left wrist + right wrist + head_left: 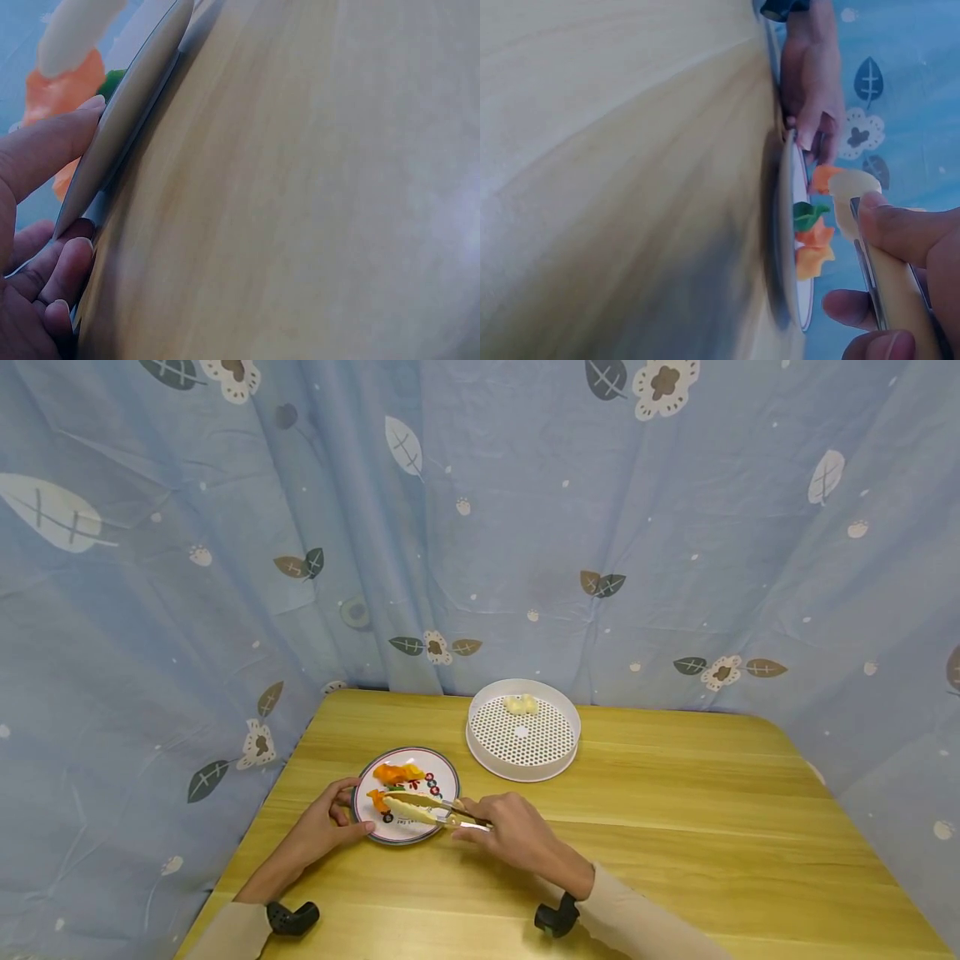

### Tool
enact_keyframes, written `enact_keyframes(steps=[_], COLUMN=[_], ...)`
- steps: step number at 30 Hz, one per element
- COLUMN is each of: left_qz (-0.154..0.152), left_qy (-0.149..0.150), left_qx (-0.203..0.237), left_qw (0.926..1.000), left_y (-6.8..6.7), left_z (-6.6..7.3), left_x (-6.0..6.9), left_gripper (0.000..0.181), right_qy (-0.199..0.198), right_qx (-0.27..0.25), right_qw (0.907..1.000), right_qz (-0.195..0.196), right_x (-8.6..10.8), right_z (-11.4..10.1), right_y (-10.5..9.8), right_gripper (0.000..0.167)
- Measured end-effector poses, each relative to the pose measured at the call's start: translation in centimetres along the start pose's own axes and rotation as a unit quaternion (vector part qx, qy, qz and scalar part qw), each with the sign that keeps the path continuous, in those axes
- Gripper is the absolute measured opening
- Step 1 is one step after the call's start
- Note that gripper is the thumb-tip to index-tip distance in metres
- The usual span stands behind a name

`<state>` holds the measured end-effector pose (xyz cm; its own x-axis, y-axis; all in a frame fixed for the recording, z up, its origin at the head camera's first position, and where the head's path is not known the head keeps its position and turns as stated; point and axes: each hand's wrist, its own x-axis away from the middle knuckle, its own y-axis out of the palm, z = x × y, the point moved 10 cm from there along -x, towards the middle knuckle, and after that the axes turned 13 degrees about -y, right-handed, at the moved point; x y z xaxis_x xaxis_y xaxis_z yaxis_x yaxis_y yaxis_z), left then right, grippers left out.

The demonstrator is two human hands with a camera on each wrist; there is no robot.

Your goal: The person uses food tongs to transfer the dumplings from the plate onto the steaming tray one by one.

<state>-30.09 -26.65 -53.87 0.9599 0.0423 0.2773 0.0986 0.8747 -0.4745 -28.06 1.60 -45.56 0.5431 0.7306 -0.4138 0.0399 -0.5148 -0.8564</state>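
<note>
My left hand (315, 827) holds the left rim of a patterned plate (411, 836), with the thumb (56, 142) over the rim and the other fingers curled beside and under it. Orange and yellow soft-looking pieces (392, 774) lie on the plate, with a green piece (807, 216) among them. My right hand (517, 831) grips metal tongs (408, 811) with cream-coloured tips. These tips are over the plate, close to an orange piece (377, 800) on its left side; whether they pinch it I cannot tell.
Behind and to the right of the plate stands a white round perforated tray (522, 772) with pale yellow pieces (521, 704) in it. The wooden table (712, 827) extends to the right. A blue patterned curtain (510, 527) hangs along the back and sides.
</note>
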Motion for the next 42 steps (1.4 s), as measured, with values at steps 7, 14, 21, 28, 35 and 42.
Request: enact_keyframes(steps=[7,14,21,28,35,42], left_qz=[0.004,0.007,0.003,-0.009,-0.007,-0.002], left_qy=[0.000,-0.007,-0.006,0.005,0.003,-0.003], left_qx=[-0.001,-0.002,0.004,0.019,0.017,0.008], left_qw=[1.0000,1.0000,1.0000,0.9998,0.9998,1.0000], left_y=[-0.1,-0.2,-0.2,-0.1,-0.1,-0.1], left_z=[0.0,-0.1,-0.2,-0.3,-0.2,0.1], left_x=[0.0,0.1,0.1,0.1,0.0,0.1], left_gripper=[0.086,0.086,0.086,0.085,0.085,0.085], right_qy=[0.003,0.002,-0.010,0.025,0.071,0.114], right_qx=[0.011,0.011,0.018,0.016,0.034,0.049], right_qw=[0.9997,0.9984,0.9956,0.9944,0.9916,0.9872], right_qz=[0.022,0.056,0.091,0.101,0.102,0.100], right_x=[0.2,0.5,0.9,1.6,2.6,3.5], right_z=[0.5,1.5,2.4,4.7,7.6,10.5], right_y=[-1.7,-3.5,-5.8,-7.5,-8.6,-9.2], right_gripper=[0.051,0.041,0.037,0.047,0.050,0.052])
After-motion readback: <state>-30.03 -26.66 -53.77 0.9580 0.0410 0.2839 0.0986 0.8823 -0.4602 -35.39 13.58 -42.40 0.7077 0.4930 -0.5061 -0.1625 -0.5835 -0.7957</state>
